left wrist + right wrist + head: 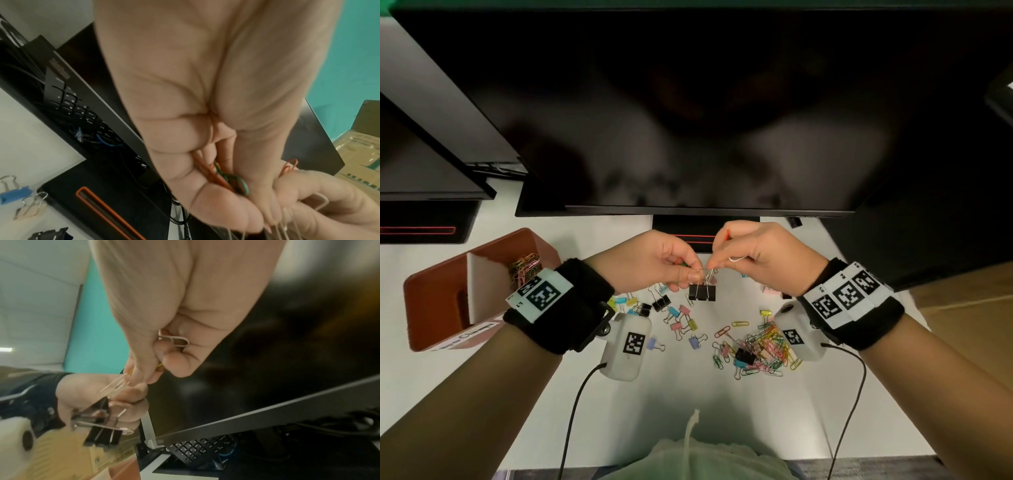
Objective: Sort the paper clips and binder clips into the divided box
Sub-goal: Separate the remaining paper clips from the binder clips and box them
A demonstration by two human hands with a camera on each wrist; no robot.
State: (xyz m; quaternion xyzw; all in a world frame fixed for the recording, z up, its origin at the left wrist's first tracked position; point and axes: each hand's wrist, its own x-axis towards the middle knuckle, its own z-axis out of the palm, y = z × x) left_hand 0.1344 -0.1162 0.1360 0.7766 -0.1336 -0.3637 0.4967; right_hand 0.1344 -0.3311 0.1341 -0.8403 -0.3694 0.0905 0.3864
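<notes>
The divided box (448,294) sits outside her left hand (654,260), which pinches the wire handles of a black binder clip (702,292); its body hangs downward, long axis crosswise. Her right hand (753,253) pinches those handles too, paper clips curled inside.

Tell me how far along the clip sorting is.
Early to midway. Done: a bunch of paper clips sits in one compartment of the box. In hand: the left hand and right hand both pinch the wire handles of a black binder clip, with a few paper clips tucked in each palm. Left: scattered binder clips and a paper clip pile on the desk.
</notes>
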